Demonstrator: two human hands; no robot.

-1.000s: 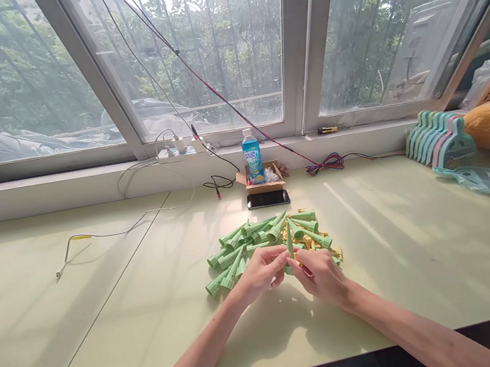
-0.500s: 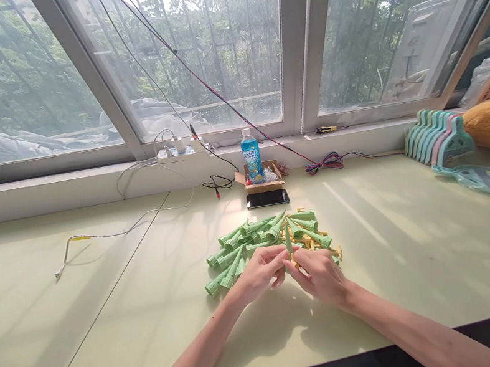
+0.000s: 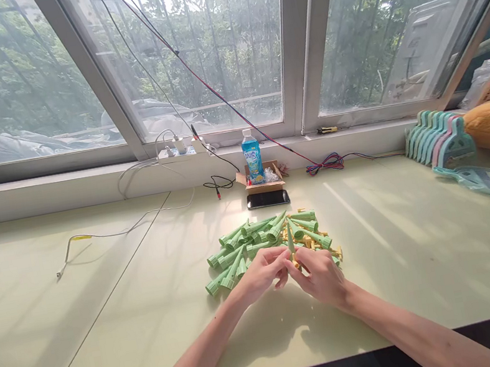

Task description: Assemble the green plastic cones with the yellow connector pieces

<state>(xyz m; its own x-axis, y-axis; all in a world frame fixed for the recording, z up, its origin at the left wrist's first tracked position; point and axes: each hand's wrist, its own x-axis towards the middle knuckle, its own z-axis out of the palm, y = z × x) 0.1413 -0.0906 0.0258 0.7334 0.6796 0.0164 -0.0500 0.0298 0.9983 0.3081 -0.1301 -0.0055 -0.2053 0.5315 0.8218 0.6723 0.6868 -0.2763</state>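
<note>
A: Start with the head camera. What are the hands doing?

B: Both are nearer the person than the blue bottle [image 3: 252,157], fingertips close together. The left hand [image 3: 264,268] pinches a green cone [image 3: 290,240], its pointed tip upward. The right hand [image 3: 319,268] has thumb and fingers closed around a small yellow piece [image 3: 295,261], just at the cone's lower part.

A: Are the two joined?

B: I can't tell — the fingers cover the spot where they meet.

A: And around them?

B: A heap of green cones [image 3: 274,233] lies on the worktop [image 3: 429,258], on the person's side of the bottle, the cones pointing various ways. More yellow pieces [image 3: 307,241] are mixed in at the heap's right part, a bit right of the bottle and partly under cones.

A: What's closest to the bottle?

B: It stands in an open cardboard box [image 3: 265,187] with clear wrapping beside it, and a dark phone [image 3: 267,199] lies flat just in front. Left of the bottle there's a white power strip [image 3: 180,150] on the ledge; right of it, a tangle of red and blue wire [image 3: 327,163]. Well to its right — a row of pale green plastic items [image 3: 438,136], one pink among them.
</note>
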